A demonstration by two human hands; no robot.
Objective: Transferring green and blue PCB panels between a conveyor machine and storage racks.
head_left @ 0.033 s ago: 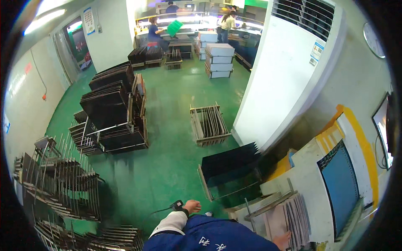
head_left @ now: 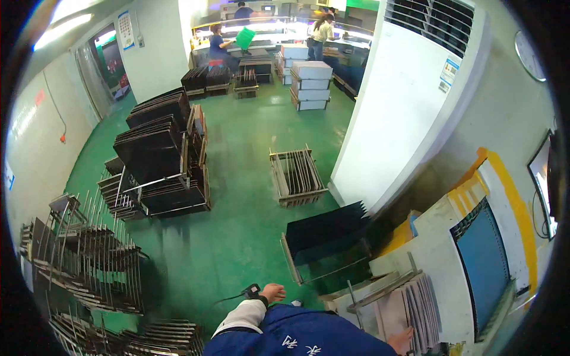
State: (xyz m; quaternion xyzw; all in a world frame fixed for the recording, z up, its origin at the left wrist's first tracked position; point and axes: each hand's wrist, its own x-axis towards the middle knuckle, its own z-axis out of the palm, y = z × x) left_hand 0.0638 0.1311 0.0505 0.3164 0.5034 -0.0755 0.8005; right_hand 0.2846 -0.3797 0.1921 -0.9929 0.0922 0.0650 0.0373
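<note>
My left hand [head_left: 273, 292] hangs in front of my body over the green floor, fingers loosely bent and apart, with nothing visible in it. A black strap with a cord [head_left: 252, 290] is around that wrist, over a white cuff. At the lower right, my right hand [head_left: 401, 341] lies against the front of a row of thin pale panels [head_left: 390, 313]. Its fingers look stretched out along the panel face, while my blue jacket [head_left: 297, 332] hides the wrist. The panels stand upright, side by side, in a metal-barred rack [head_left: 383, 292].
A rack of black panels [head_left: 326, 232] stands ahead, with a slotted rack [head_left: 297, 175] beyond. Stacked racks of dark panels [head_left: 148, 151] and bare-rod racks [head_left: 89, 255] line the left. A blue-faced machine [head_left: 484, 267] and a tall white air conditioner [head_left: 404, 107] stand right. People work far back.
</note>
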